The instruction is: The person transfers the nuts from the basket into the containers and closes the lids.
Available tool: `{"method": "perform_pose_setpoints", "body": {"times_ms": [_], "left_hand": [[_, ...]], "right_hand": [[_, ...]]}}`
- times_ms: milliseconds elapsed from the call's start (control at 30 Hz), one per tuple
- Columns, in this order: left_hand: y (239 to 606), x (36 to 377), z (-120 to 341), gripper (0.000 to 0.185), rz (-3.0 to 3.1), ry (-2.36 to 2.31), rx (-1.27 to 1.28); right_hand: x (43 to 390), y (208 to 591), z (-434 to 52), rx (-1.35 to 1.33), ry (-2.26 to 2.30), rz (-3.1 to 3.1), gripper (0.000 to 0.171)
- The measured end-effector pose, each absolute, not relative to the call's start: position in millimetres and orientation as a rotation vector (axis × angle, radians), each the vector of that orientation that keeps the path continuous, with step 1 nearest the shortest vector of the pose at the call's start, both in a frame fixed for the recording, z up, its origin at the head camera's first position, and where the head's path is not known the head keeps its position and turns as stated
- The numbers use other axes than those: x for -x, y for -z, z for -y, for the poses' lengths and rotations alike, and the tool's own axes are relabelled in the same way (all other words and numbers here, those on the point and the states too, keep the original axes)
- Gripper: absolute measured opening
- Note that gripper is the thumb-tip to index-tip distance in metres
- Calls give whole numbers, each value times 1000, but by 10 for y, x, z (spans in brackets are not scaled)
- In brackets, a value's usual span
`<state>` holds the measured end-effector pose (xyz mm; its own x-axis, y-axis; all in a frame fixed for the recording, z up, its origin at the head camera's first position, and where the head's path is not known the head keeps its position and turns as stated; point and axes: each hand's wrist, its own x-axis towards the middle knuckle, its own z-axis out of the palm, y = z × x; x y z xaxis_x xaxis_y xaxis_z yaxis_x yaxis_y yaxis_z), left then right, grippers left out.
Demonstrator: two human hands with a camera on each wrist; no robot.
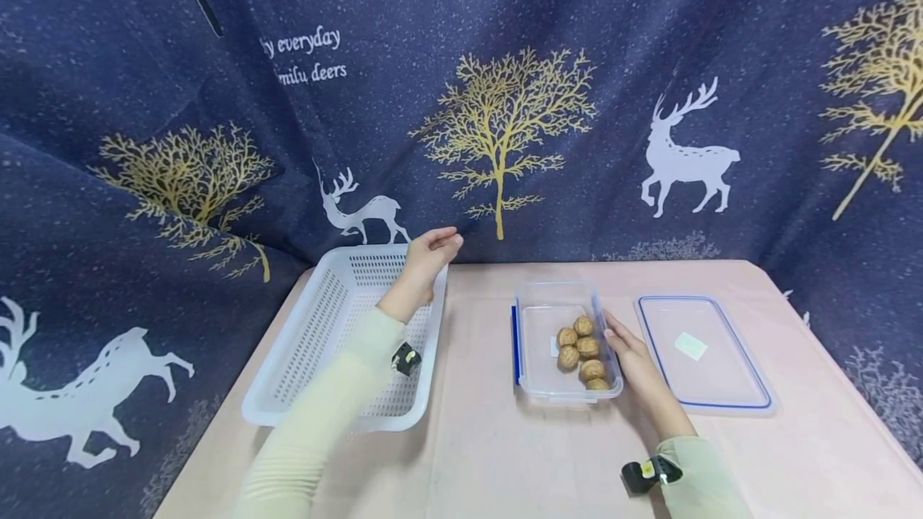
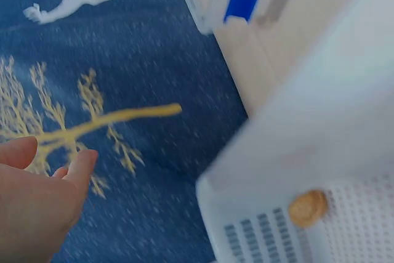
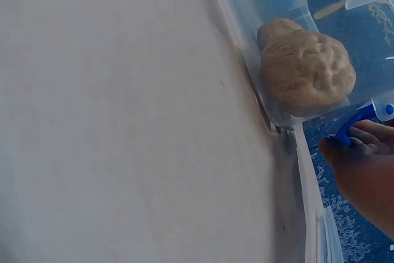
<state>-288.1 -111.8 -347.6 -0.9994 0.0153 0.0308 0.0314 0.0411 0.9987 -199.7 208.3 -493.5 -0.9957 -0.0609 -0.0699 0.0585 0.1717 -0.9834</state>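
My left hand (image 1: pixel 427 256) is raised over the far right corner of the white perforated basket (image 1: pixel 255 399), its fingers loosely bent with nothing between them. In the left wrist view a walnut (image 2: pixel 308 208) lies inside the basket near a corner. My right hand (image 1: pixel 634 359) holds the right side of a clear plastic box (image 1: pixel 537 384). Thumb and fingers are around the blue latch flap (image 3: pixel 356 121) there in the right wrist view. Several walnuts (image 1: pixel 588 347) sit in the right half of the box, and two of them overlap in the right wrist view.
A clear lid with a blue seal (image 1: pixel 721 403) lies flat on the pink-covered table (image 1: pixel 476 455), to the right of the box. Behind the table hangs a dark blue cloth (image 1: pixel 404 102) printed with deer and trees. Small black cameras are worn on both wrists.
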Motion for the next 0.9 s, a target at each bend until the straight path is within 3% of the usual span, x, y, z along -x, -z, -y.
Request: {"method": "perform_pose_setpoints", "body": {"times_ms": [900], "left_hand": [[4184, 3289, 1803, 42, 2276, 2010, -363]], "right_hand": [[1995, 4945, -2070, -11, 1978, -2320, 52]]}}
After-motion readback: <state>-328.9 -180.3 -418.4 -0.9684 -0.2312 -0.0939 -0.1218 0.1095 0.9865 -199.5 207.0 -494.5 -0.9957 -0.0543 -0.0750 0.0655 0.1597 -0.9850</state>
